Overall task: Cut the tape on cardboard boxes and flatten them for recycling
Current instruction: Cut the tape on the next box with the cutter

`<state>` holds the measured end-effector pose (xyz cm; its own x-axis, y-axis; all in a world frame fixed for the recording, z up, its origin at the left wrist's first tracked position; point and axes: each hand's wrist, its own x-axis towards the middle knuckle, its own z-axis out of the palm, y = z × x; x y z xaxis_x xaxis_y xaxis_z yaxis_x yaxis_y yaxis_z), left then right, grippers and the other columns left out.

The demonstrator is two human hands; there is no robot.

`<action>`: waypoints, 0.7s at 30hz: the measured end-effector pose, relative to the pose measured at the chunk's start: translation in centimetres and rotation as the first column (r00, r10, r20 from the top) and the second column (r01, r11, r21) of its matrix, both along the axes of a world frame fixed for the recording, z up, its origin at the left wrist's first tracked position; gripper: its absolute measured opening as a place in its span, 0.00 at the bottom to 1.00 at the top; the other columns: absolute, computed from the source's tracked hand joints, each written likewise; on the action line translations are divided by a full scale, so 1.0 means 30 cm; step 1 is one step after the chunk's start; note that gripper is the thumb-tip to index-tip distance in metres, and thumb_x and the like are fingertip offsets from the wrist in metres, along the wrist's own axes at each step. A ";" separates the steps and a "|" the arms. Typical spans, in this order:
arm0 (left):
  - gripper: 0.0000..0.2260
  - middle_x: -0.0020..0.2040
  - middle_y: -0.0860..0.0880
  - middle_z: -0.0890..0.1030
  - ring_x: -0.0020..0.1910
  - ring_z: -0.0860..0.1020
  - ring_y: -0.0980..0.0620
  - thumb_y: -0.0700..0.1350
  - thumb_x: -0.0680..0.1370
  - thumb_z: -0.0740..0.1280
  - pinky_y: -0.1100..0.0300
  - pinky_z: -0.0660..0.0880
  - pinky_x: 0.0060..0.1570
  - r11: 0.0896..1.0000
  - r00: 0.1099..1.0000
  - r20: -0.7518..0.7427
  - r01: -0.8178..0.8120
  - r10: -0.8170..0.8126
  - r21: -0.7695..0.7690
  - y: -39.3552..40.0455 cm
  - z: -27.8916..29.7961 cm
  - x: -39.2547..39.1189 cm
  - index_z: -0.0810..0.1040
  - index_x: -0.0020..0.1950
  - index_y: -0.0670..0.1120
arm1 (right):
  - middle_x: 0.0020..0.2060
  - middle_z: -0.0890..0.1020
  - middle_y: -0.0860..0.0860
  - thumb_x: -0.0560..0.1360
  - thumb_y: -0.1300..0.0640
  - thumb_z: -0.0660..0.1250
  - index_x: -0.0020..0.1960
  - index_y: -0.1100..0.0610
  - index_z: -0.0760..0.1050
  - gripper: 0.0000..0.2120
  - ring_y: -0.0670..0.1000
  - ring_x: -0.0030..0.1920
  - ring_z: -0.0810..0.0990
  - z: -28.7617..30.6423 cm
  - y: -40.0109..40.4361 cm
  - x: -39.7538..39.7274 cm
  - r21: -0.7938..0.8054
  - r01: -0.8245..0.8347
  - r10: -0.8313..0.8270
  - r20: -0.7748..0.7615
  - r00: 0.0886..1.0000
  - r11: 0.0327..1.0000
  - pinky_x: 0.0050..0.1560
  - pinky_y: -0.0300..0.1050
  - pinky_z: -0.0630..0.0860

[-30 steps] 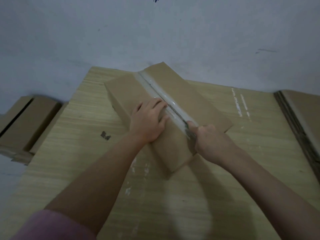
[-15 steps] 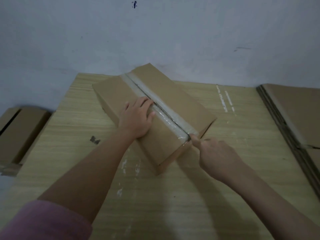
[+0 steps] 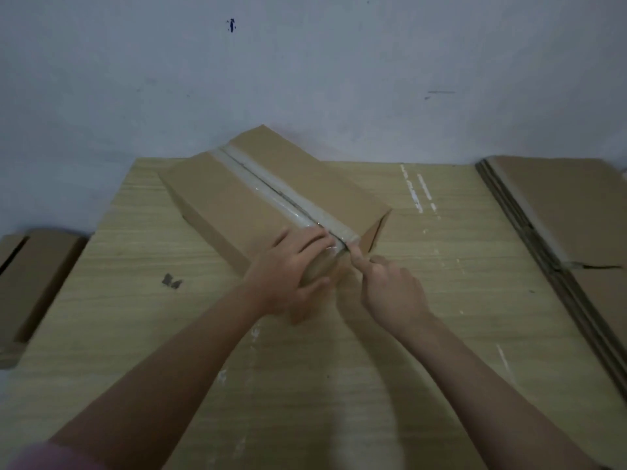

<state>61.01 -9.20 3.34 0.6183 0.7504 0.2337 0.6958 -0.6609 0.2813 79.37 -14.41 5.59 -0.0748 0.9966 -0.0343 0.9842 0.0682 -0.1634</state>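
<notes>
- Your right hand (image 3: 390, 286) has run back off the near end of the long brown cardboard box (image 3: 237, 205); a second ago it was mid-seam. Fingers curled, forefinger stretched to the box's near top edge. Probably holding a cutter, but no blade is visible.
- Your left hand (image 3: 291, 266) has slid from mid-lid to the near end. Its fingers now lie spread over the top edge and its thumb is down the end face, gripping that corner.
- The clear tape strip (image 3: 271, 191) shows a dark split running ahead of both hands. Top seam looks cut through, so judge the end-face tape or opening the flaps as next.
- The box lies slantwise on the pale wood-grain board (image 3: 407, 351), directly ahead of your hands, touching both.
- Right of your right hand, well apart: stack of flattened brown cardboard sheets (image 3: 559, 212).
- Left of your left arm: another brown cardboard box (image 3: 37, 283) off the board.
- Beyond the hands: bare bluish-white wall (image 3: 305, 79), dim light.
</notes>
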 end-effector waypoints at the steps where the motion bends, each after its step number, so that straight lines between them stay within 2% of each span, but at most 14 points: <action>1: 0.26 0.66 0.47 0.73 0.66 0.71 0.47 0.60 0.74 0.58 0.41 0.67 0.63 1.000 1.000 -0.005 -0.005 0.005 -0.019 0.002 -0.001 0.004 0.73 0.66 0.46 | 0.58 0.74 0.54 0.79 0.60 0.52 0.77 0.43 0.46 0.30 0.60 0.52 0.77 0.002 -0.001 -0.001 0.001 0.003 -0.003 0.007 1.000 1.000 0.41 0.47 0.64; 5: 0.29 0.65 0.46 0.74 0.64 0.72 0.46 0.61 0.73 0.58 0.41 0.67 0.63 0.997 0.998 0.009 -0.060 0.060 -0.046 0.007 -0.004 0.014 0.72 0.67 0.43 | 0.54 0.75 0.54 0.78 0.62 0.53 0.77 0.43 0.44 0.33 0.61 0.46 0.78 -0.051 -0.073 0.012 0.068 0.017 -0.013 -0.061 0.998 0.998 0.39 0.47 0.66; 8: 0.33 0.66 0.46 0.72 0.65 0.71 0.46 0.63 0.69 0.57 0.47 0.64 0.66 0.994 0.995 -0.003 -0.102 0.102 -0.035 0.006 0.007 0.030 0.71 0.68 0.44 | 0.44 0.77 0.55 0.77 0.64 0.57 0.76 0.45 0.54 0.31 0.60 0.41 0.77 -0.091 -0.091 0.018 0.109 0.085 -0.055 -0.248 0.967 0.990 0.37 0.46 0.67; 11: 0.37 0.68 0.48 0.69 0.66 0.67 0.48 0.64 0.66 0.53 0.54 0.59 0.64 0.991 0.991 -0.052 -0.128 0.126 -0.032 0.005 0.018 0.047 0.68 0.70 0.47 | 0.34 0.75 0.55 0.76 0.67 0.57 0.73 0.51 0.64 0.27 0.55 0.35 0.74 -0.096 -0.097 0.009 0.187 0.176 -0.061 -0.501 0.863 0.966 0.37 0.45 0.67; 13: 0.38 0.68 0.48 0.68 0.67 0.66 0.48 0.65 0.66 0.52 0.55 0.58 0.64 0.991 0.990 -0.061 -0.129 0.127 -0.030 0.005 0.015 0.050 0.67 0.71 0.47 | 0.38 0.80 0.54 0.77 0.68 0.57 0.71 0.54 0.67 0.24 0.49 0.37 0.74 -0.089 -0.094 0.002 0.106 0.275 -0.138 -0.662 0.736 0.955 0.39 0.39 0.65; 14: 0.39 0.69 0.48 0.67 0.67 0.65 0.48 0.65 0.66 0.50 0.55 0.57 0.64 0.992 0.990 -0.069 -0.122 0.119 -0.032 0.006 0.010 0.047 0.65 0.72 0.47 | 0.42 0.82 0.51 0.78 0.68 0.57 0.71 0.55 0.67 0.23 0.45 0.39 0.73 -0.086 -0.085 -0.004 0.009 0.319 -0.205 -0.749 0.630 0.948 0.40 0.36 0.65; 16: 0.40 0.70 0.48 0.64 0.69 0.61 0.49 0.66 0.67 0.48 0.54 0.55 0.66 0.994 0.987 -0.122 -0.109 0.105 -0.026 0.007 0.004 0.040 0.63 0.74 0.47 | 0.41 0.76 0.40 0.78 0.67 0.56 0.69 0.54 0.71 0.22 0.38 0.37 0.69 -0.071 -0.067 -0.019 -0.197 0.344 -0.319 -0.882 0.347 0.918 0.40 0.33 0.65; 17: 0.40 0.71 0.48 0.64 0.69 0.60 0.50 0.67 0.67 0.47 0.54 0.54 0.66 0.994 0.985 -0.134 -0.107 0.104 -0.014 0.007 0.003 0.037 0.62 0.74 0.48 | 0.37 0.72 0.39 0.78 0.67 0.55 0.66 0.53 0.73 0.21 0.36 0.32 0.67 -0.063 -0.059 -0.028 -0.280 0.339 -0.366 -0.904 0.223 0.898 0.35 0.31 0.64; 19: 0.38 0.70 0.47 0.65 0.66 0.59 0.52 0.66 0.69 0.48 0.52 0.56 0.65 0.994 0.988 -0.111 -0.105 0.104 0.004 0.011 -0.003 0.033 0.65 0.73 0.47 | 0.30 0.68 0.45 0.79 0.67 0.54 0.64 0.50 0.74 0.21 0.40 0.22 0.63 -0.043 -0.049 -0.040 -0.398 0.319 -0.437 -0.898 0.059 0.860 0.21 0.34 0.60; 21: 0.36 0.68 0.47 0.68 0.64 0.59 0.52 0.66 0.70 0.50 0.50 0.59 0.63 0.995 0.990 -0.098 -0.101 0.102 0.016 0.012 -0.010 0.032 0.67 0.72 0.46 | 0.28 0.65 0.50 0.79 0.67 0.54 0.64 0.49 0.73 0.21 0.43 0.20 0.60 -0.024 -0.049 -0.048 -0.443 0.290 -0.457 -0.889 -0.021 0.848 0.18 0.34 0.57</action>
